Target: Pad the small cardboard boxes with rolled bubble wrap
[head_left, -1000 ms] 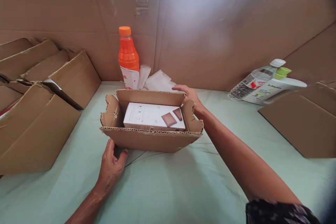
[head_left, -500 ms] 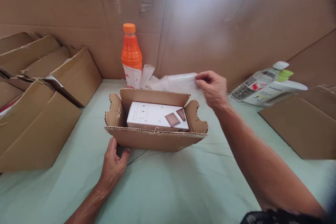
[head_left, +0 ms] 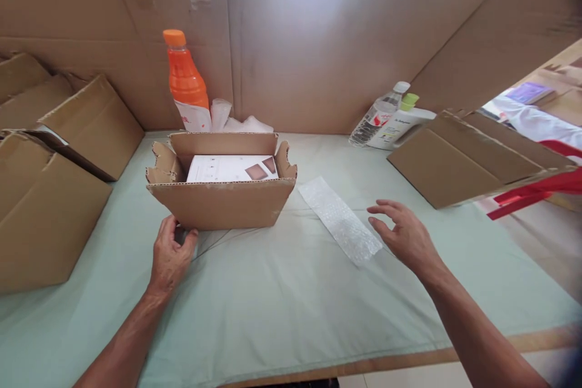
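right of centre, bubble wrap (head_left: pixel 341 222) lies just left of the empty, half-spread right hand (head_left: pixel 406 236); whether the left hand (head_left: pixel 171 254) grips the carton (head_left: pixel 222 207) is unclear

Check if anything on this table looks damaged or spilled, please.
Yes: the open cardboard box by the left hand looks damaged. Its two short sides have ragged, notched top edges, while its long front edge runs fairly straight. They may be torn or roughly cut. I see no spill on the green cloth.

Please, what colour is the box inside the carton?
The box is white with brown patches; head view.
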`<state>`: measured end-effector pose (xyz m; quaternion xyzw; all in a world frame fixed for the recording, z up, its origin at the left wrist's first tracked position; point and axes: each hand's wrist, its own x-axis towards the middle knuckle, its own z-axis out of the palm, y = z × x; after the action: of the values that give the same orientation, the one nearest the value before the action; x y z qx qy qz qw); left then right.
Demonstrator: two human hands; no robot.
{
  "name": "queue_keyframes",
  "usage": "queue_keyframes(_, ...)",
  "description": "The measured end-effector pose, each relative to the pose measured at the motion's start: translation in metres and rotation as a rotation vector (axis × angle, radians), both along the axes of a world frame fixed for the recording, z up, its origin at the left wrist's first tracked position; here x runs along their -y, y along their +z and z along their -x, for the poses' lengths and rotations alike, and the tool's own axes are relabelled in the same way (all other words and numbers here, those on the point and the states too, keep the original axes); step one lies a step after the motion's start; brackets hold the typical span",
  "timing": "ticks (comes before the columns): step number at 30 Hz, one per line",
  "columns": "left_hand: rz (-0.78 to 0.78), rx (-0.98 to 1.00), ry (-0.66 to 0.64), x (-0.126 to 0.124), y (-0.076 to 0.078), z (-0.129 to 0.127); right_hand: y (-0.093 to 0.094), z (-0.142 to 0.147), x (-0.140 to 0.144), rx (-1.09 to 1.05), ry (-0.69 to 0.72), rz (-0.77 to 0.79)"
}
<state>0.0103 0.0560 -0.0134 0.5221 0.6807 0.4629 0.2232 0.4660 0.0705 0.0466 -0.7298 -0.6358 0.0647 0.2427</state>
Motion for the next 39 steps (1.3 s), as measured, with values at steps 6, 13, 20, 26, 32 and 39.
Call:
queue_keyframes(6, -0.092, -0.069, 0.055, 0.001, 0.005, 0.007, 0.002, 0.095, 0.007, -0.238, 0.386, 0.031)
queue_keyframes(13, 0.014, 0.266, -0.047, -0.005, -0.003, 0.009, -0.017, 0.171, -0.022, -0.456, 0.522, 0.152)
queue_keyframes(20, -0.042, 0.501, -0.217, -0.013, -0.01, 0.006, -0.029, 0.137, -0.038, -0.425, 0.423, 0.035)
queue_keyframes(26, -0.03, 0.415, -0.078, -0.007, -0.009, 0.012, -0.04, 0.028, 0.006, -0.054, 0.067, 0.023)
queue_keyframes(32, -0.049, 0.247, -0.067, -0.004, -0.012, 0.005, -0.047, 0.003, 0.034, 0.037, -0.115, 0.13)
queue_keyframes(39, -0.167, -0.131, -0.259, 0.041, 0.013, -0.022, -0.039, 0.075, 0.077, -0.433, -0.044, 0.003)
